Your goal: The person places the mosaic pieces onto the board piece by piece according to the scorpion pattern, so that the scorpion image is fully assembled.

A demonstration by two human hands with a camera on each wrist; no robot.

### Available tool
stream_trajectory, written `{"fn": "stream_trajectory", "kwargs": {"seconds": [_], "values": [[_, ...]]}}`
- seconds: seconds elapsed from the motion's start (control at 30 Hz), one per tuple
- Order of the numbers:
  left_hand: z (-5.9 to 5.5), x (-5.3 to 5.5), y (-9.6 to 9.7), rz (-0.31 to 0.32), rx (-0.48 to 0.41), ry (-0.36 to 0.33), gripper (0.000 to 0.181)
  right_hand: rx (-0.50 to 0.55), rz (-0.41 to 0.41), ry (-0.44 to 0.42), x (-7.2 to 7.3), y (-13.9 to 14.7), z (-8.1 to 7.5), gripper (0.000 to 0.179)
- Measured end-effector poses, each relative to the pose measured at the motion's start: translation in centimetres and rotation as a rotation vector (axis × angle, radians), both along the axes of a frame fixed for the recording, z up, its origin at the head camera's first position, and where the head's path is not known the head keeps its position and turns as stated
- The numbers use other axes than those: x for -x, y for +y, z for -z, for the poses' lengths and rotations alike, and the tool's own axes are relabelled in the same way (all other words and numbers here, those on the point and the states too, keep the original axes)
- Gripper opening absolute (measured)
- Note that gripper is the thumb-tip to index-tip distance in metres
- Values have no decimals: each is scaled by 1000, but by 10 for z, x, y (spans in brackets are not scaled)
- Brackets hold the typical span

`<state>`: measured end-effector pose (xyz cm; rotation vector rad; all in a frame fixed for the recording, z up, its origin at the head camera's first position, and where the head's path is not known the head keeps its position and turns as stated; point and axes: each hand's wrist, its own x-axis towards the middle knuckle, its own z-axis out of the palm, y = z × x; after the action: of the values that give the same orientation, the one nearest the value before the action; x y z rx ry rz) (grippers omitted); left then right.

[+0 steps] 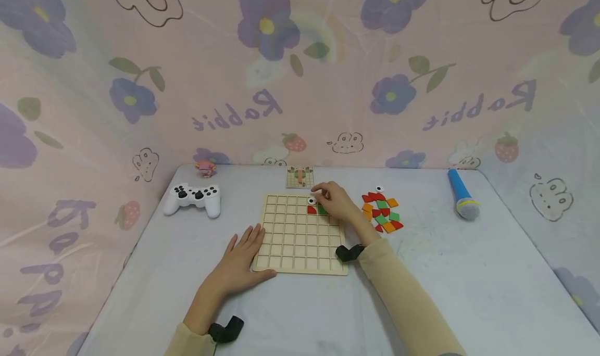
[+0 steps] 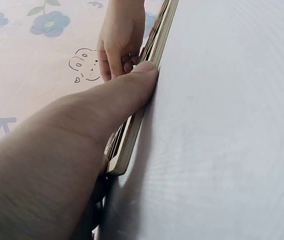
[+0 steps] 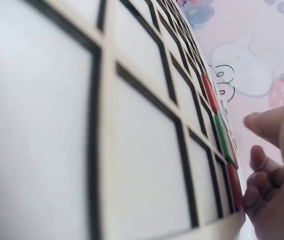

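Observation:
A wooden grid board (image 1: 292, 245) lies on the table. My left hand (image 1: 241, 265) rests at its lower-left corner, fingers spread along the left edge and thumb on the near edge. My right hand (image 1: 335, 200) hovers over the far-right part of the board; in the right wrist view its thumb and a fingertip stand apart, nothing between them. Just beside those fingers sits a round white eye piece (image 1: 311, 201) in a top-row cell. Below it lie a red piece (image 1: 311, 210) and a green piece (image 1: 322, 210), the green one partly hidden by the hand.
Loose red, green and orange pieces (image 1: 382, 212) lie right of the board, with another eye piece (image 1: 379, 189) behind them. A picture card (image 1: 300, 177) is beyond the board. A white game controller (image 1: 193, 200), pink figurine (image 1: 205, 168) and blue toy microphone (image 1: 463, 195) stand farther out.

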<state>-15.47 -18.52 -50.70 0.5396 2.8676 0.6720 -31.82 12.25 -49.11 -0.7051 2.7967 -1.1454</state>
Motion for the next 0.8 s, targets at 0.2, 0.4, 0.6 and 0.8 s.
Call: {"fn": "stream_trajectory", "kwargs": {"seconds": [0.2,0.4,0.6,0.8], "values": [[-2,-2,3,-6,-8,5,113,64,61,5,0,2,-6,30],[-5,-4,6,-22,-15,4,112,65,77,20,-4,4,-16,32],[-3,-3,7,-20,5,-19,114,79,100,49,-13,19,-33,34],[0,-1,5,-14,-2,-9,114,69,162,90,-23,57,-40,34]]}}
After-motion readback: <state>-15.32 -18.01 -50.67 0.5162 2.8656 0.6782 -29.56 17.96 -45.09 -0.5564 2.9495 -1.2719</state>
